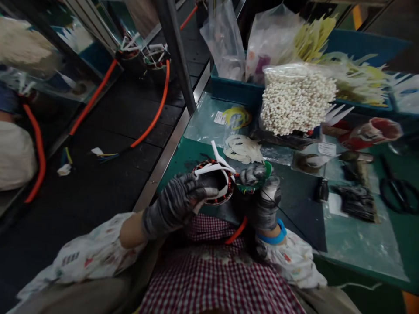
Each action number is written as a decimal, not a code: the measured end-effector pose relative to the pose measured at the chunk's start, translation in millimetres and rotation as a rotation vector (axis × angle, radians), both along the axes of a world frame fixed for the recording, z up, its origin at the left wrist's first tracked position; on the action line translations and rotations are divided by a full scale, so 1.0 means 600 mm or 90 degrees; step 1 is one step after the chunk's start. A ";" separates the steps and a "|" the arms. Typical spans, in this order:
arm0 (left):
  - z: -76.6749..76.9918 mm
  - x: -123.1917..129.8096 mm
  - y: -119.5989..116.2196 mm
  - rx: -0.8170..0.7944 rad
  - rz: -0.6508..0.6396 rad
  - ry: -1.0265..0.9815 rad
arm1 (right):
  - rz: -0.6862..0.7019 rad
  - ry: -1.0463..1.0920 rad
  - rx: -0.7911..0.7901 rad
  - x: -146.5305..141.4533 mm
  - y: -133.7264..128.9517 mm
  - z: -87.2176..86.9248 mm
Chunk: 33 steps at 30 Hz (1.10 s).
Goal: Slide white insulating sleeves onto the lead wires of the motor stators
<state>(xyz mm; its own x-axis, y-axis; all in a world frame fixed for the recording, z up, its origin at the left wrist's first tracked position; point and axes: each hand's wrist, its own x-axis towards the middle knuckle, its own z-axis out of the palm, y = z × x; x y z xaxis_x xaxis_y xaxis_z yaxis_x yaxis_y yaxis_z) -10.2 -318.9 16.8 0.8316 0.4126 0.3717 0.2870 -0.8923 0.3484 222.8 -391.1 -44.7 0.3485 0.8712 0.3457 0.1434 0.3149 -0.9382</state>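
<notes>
At the green bench's near edge, both grey-gloved hands clasp a round copper-wound motor stator (pixel 214 185): left hand (pixel 175 203) closed on its rim, right hand (pixel 262 192) gripping opposite. Looks heavy, rigid; windings seem delicate, so hold the rim.

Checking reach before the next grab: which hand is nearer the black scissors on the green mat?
Right. The right hand grips the wound ring's right edge, with the scissors farther off to its right. The left hand holds the ring's left side, farther still.
</notes>
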 end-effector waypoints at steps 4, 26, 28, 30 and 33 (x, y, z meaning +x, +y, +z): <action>-0.018 0.020 -0.023 0.093 0.027 0.015 | -0.094 0.041 0.006 -0.006 -0.003 0.006; -0.060 -0.055 -0.025 0.138 -0.072 -0.037 | 0.062 -0.660 0.074 -0.052 -0.010 0.058; -0.051 -0.064 -0.011 -0.041 -0.058 -0.110 | 0.043 -0.764 0.049 -0.059 -0.011 0.059; -0.041 -0.063 0.006 -0.213 0.049 -0.205 | 0.025 -0.808 0.046 -0.062 -0.014 0.060; -0.026 -0.039 0.044 -0.350 0.175 -0.228 | 0.011 -0.792 0.058 -0.061 -0.015 0.059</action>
